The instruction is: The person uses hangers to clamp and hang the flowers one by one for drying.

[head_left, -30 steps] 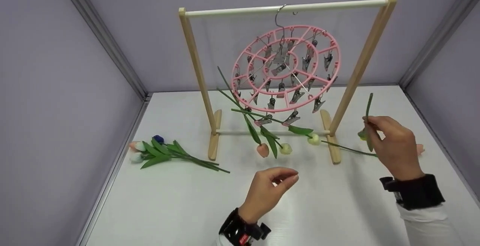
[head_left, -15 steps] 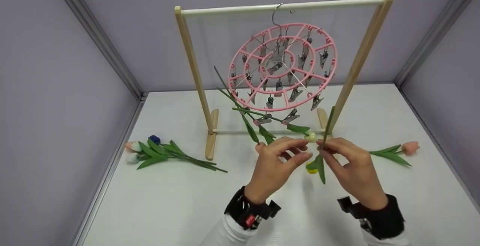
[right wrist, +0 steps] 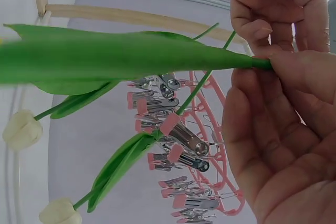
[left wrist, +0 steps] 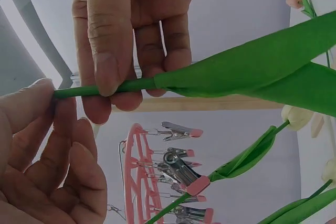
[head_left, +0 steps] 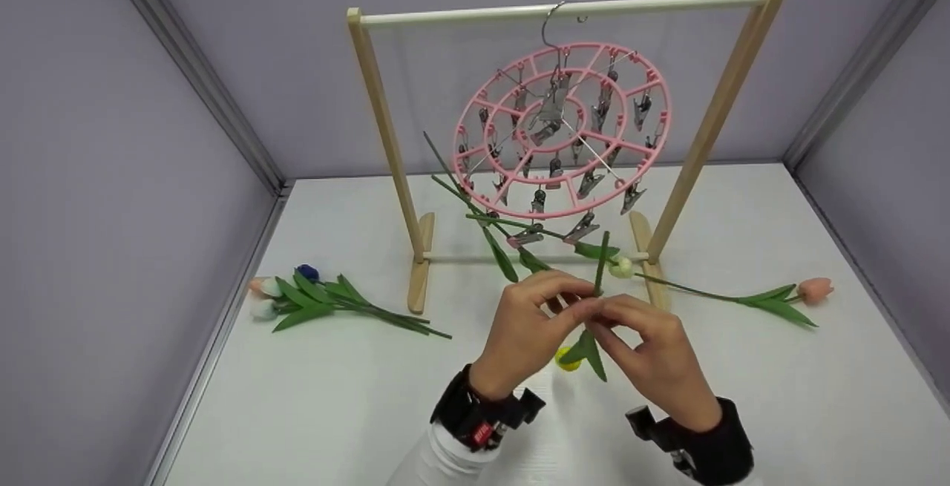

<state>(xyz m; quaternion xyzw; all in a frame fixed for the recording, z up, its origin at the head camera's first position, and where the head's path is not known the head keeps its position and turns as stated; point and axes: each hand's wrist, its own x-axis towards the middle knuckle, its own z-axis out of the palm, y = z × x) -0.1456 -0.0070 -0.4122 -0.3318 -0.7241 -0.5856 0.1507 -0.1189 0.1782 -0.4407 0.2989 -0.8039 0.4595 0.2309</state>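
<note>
A yellow tulip [head_left: 568, 358] hangs bloom down in front of the pink clip hanger [head_left: 538, 216], stem end upward. Thumb and fingers of my left hand [head_left: 523, 330] pinch its stem near the upper end. Just below, my right hand [head_left: 657, 356] pinches the same stem right above the leaves [right wrist: 115, 59]. In the left wrist view the green stem [left wrist: 139, 84] runs between both hands. Metal clips with pink tips dangle from the hanger; one clip [left wrist: 191, 177] grips the stem of a white tulip [left wrist: 296, 116]. Behind my left hand, other clipped blooms are hidden in the head view.
The hanger hooks over the white bar [head_left: 460, 17] of a wooden rack [head_left: 382, 130]. Several tulips lie bunched on the left, including a blue tulip [head_left: 306, 273]. A loose pink tulip [head_left: 815, 291] lies at the right, its stem reaching toward the rack's foot.
My right hand has carried the yellow tulip from the right side leftward to my left hand. The left hand, empty before, now pinches the stem too.
</note>
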